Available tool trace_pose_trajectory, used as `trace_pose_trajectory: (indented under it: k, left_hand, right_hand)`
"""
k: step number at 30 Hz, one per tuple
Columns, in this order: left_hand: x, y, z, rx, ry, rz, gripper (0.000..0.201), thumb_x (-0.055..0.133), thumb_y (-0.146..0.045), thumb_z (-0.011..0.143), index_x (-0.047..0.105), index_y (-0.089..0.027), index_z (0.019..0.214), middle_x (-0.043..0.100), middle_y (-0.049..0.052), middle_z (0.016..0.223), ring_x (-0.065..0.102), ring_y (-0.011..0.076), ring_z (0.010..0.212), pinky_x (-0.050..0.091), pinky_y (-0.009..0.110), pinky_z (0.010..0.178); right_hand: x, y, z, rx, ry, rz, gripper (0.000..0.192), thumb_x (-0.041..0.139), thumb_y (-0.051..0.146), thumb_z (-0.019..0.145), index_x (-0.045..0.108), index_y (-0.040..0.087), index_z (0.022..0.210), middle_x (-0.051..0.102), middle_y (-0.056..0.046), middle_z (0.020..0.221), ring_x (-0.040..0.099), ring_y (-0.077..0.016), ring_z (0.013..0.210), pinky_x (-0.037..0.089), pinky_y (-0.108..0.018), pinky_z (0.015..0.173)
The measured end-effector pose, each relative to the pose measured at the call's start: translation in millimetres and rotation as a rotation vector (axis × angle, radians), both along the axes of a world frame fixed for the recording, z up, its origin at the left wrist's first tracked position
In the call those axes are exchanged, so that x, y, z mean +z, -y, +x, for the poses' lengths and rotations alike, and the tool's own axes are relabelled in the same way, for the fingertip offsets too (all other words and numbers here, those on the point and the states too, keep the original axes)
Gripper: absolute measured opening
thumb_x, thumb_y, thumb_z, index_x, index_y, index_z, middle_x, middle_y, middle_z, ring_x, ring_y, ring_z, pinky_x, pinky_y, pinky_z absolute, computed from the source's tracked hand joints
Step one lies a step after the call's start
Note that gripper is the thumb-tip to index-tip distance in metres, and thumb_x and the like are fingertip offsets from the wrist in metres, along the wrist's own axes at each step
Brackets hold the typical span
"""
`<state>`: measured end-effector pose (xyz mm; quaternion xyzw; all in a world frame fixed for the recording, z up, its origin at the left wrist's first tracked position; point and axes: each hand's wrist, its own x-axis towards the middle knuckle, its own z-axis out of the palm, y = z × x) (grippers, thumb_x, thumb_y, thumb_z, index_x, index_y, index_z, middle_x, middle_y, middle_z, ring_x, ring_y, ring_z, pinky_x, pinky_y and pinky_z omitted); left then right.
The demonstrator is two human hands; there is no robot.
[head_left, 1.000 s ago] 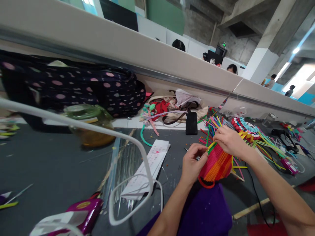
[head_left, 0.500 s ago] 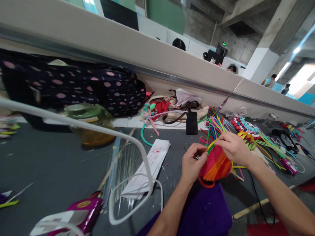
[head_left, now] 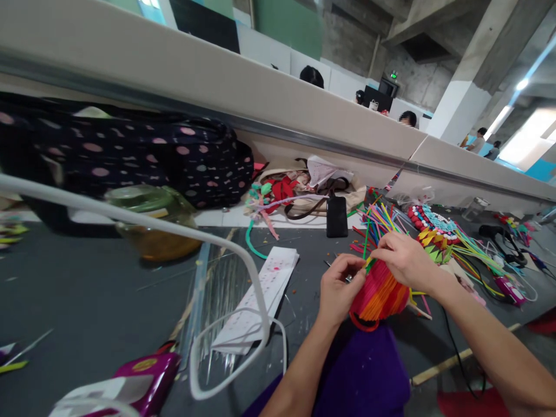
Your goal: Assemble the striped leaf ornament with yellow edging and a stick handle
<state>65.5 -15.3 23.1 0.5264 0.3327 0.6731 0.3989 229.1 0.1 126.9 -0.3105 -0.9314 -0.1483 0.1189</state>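
My left hand (head_left: 339, 292) is closed in a pinch on a short yellow and green pipe cleaner (head_left: 369, 263) at the upper left edge of a striped pipe-cleaner piece (head_left: 382, 292). This piece runs from pink through orange to red, with a red loop at its lower end. Opposite, the thumb and fingers of my right hand (head_left: 408, 263) pinch the yellow stem close to the left fingertips. A small metal thing (head_left: 348, 278) shows by my left palm; its kind is unclear. Behind both hands fans a bundle of coloured pipe cleaners (head_left: 384, 217).
A black phone (head_left: 336, 216) lies beyond my hands, before a cloth bag (head_left: 278, 171). Left are a folded paper strip (head_left: 260, 301), a white cable (head_left: 174, 223), a jar (head_left: 158, 237) and a purple glue gun (head_left: 158, 376). A beaded round piece (head_left: 434, 223) lies right.
My right hand has moved left and slightly down, closer to my left fingers. Less of the yellow pipe cleaner shows between them. The left hand stays almost in place.
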Motion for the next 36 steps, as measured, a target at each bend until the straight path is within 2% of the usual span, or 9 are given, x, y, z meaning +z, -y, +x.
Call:
trace_pose_trajectory:
  k: [13,20,23,36]
  left_hand:
    - [0.5,0,1,-0.016,-0.034,0.004,0.006,0.064,-0.016,0.074,0.069,-0.019,0.075,0.065,0.003,0.076,0.06,0.0173,0.072,0.046,0.027,0.065]
    - [-0.4,-1,0,-0.004,-0.042,-0.019,0.009,0.063,-0.015,0.073,0.07,-0.019,0.075,0.064,0.002,0.074,0.057,0.0159,0.068,0.045,0.026,0.064]
    - [-0.4,-1,0,-0.004,-0.042,-0.025,0.008,0.063,-0.015,0.072,0.069,-0.019,0.074,0.064,0.003,0.074,0.057,0.0159,0.067,0.045,0.027,0.063]
    - [-1.7,-2,-1,-0.005,-0.033,-0.039,0.008,0.064,-0.016,0.071,0.07,-0.019,0.075,0.065,0.002,0.076,0.059,0.016,0.069,0.046,0.026,0.065]
  right_hand:
    - [4.0,-1,-6,-0.029,0.037,-0.081,0.026,0.046,0.001,0.086,0.066,0.015,0.093,0.058,-0.009,0.087,0.053,-0.0217,0.085,0.044,-0.031,0.072]
    - [11.1,-1,8,-0.033,-0.231,-0.138,0.022,0.042,0.006,0.092,0.059,0.017,0.1,0.063,-0.01,0.096,0.057,-0.0228,0.093,0.047,-0.036,0.082]
    - [12.2,-1,14,-0.026,-0.282,-0.165,0.018,0.043,0.008,0.094,0.055,0.019,0.101,0.064,-0.009,0.096,0.057,-0.0226,0.093,0.047,-0.036,0.083]
    - [6.3,-3,9,0.021,-0.215,-0.203,0.027,0.041,-0.001,0.087,0.054,0.02,0.098,0.061,-0.008,0.094,0.055,-0.0215,0.091,0.048,-0.034,0.08]
